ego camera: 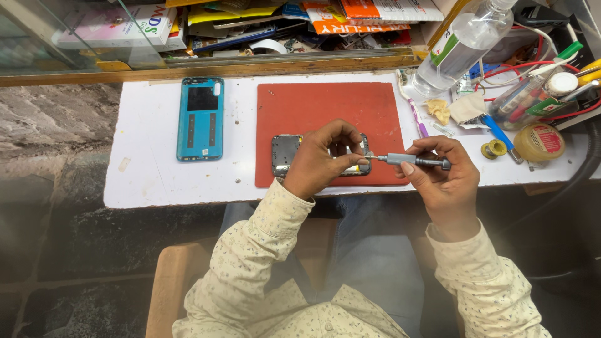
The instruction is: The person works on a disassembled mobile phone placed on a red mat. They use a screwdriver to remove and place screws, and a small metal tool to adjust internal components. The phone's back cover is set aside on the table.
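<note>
phone (285, 153) lies long axis 3-to-9 under the left hand (319, 159), fingertips pinched at the bit – right hand (441, 178), at 3 o'clock, grips the screwdriver (410, 160).

A small phone repair stall or workshop is shown. A narrow white bench (150, 181) is set against a rough stone wall (50, 119), with a red work mat (325, 109) laid on it. An opened phone (288, 153) is seen on the mat, and its blue back cover (200, 119) is laid aside on the bench. A precision screwdriver (410, 160) is held over the phone. Repair supplies are crowded at the bench's right end: a clear liquid bottle (463, 44), a solder spool (494, 149), a round tin (539, 143), pens and red wires (532, 66). Behind a wooden rail (206, 67), boxes and packets (350, 15) are piled in a glass-fronted case.
</note>
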The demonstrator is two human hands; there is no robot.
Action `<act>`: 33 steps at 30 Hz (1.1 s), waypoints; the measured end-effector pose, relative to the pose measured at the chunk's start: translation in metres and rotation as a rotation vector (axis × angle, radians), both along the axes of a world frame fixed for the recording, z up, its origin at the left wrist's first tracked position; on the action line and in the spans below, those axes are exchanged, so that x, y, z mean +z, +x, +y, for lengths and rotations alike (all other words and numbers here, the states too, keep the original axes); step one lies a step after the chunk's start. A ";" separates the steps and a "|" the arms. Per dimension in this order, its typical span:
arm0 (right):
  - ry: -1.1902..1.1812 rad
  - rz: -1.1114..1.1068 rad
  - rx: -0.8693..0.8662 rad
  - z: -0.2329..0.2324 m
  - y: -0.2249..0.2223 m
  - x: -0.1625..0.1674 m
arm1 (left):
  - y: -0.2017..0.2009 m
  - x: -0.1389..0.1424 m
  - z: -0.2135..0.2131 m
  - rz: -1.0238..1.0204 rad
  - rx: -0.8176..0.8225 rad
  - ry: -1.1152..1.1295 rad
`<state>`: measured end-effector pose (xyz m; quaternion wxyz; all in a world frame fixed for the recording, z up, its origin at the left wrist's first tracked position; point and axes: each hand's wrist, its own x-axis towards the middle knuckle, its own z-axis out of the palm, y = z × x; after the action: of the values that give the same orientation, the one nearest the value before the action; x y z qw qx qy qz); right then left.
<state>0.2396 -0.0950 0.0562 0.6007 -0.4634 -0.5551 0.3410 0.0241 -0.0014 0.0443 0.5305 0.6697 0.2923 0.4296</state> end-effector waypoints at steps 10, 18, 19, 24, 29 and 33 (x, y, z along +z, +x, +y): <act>-0.002 -0.124 -0.043 -0.001 0.000 0.005 | 0.001 0.007 -0.005 0.097 0.023 0.198; -0.029 -0.108 -0.040 0.000 -0.002 0.004 | 0.003 0.007 -0.005 0.132 0.041 0.228; -0.019 -0.099 -0.033 0.000 -0.002 0.004 | 0.003 0.007 -0.005 0.126 0.033 0.212; -0.004 -0.092 -0.034 0.002 0.001 0.002 | 0.002 0.005 -0.005 0.142 0.051 0.280; 0.039 -0.170 -0.033 0.006 0.005 0.010 | -0.010 -0.002 -0.008 0.244 0.230 0.285; 0.028 -0.347 0.010 0.014 0.005 0.026 | -0.017 -0.010 -0.022 0.338 0.281 0.504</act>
<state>0.2444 -0.0808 0.0817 0.5007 -0.5039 -0.6575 0.2512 0.0072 -0.0229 0.0341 0.2279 0.7948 0.3502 0.4401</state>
